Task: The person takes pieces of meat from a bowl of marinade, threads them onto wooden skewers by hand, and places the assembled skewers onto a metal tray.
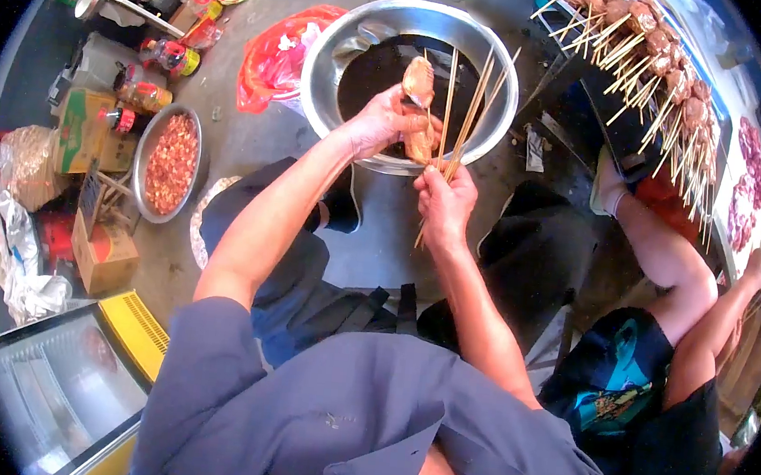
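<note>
Over the near side of a large metal basin (319, 96) with dark liquid (371, 87) inside, my left hand (381, 124) is closed on pieces of brown meat (418, 82). One piece stands above the fingers and another sits below them. My right hand (447, 203), just right of and below the left, pinches several thin wooden skewers (470, 119). Their upper ends fan upward over the basin and some lower ends stick out beneath the hand. The tip of a skewer shows above the upper meat piece.
Many skewered meat pieces (642, 16) lie on a tray at the upper right. Another person (661, 239) sits at the right near a board of red meat (747, 184). At the left are a bowl of diced meat (172, 163), bottles (172, 57) and a cardboard box (105, 257).
</note>
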A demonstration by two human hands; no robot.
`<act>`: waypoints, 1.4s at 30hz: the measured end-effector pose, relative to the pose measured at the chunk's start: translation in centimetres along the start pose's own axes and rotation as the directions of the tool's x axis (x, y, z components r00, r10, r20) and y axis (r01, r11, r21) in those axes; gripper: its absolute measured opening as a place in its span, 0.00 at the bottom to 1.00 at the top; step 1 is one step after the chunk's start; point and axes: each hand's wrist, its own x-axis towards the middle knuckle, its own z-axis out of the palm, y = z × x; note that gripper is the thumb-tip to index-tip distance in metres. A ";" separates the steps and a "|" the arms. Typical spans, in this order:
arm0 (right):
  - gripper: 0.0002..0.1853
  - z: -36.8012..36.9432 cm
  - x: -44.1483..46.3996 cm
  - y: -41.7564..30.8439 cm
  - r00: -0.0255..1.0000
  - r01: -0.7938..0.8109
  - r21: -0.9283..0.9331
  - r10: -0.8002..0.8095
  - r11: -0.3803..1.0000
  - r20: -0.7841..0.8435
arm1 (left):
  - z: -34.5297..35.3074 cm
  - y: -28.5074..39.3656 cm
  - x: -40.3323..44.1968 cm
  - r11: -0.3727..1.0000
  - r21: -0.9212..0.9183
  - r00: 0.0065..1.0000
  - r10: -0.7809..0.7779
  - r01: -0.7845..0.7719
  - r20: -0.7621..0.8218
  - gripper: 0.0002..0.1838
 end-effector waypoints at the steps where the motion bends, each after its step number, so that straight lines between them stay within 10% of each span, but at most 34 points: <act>1: 0.03 0.2 0.0 -0.1 0.999 0.044 -0.021 -0.044 0.999 0.015 | -0.1 0.1 0.2 0.999 0.037 0.999 0.028 -0.026 -0.032 0.27; 6: 0.03 0.2 0.6 1.0 0.966 0.252 -0.213 -0.258 0.944 -0.002 | 0.0 1.8 -0.5 0.868 0.430 0.961 -0.167 0.250 -0.222 0.20; 16: 0.04 0.6 0.2 1.7 0.967 0.247 -0.174 -0.232 0.953 0.103 | -0.8 -0.3 -0.9 0.976 -0.201 0.993 -0.100 0.086 -0.061 0.11; 22: 0.10 -1.3 0.2 1.6 0.979 0.199 -0.527 -0.197 0.826 0.060 | -2.5 2.4 -0.4 0.988 -0.141 0.960 0.028 -0.069 -0.279 0.06; 42: 0.10 -2.4 -1.4 0.5 0.975 0.218 -0.509 -0.211 0.832 0.074 | -3.4 4.8 1.1 0.969 -0.033 0.906 0.215 -0.244 -0.365 0.09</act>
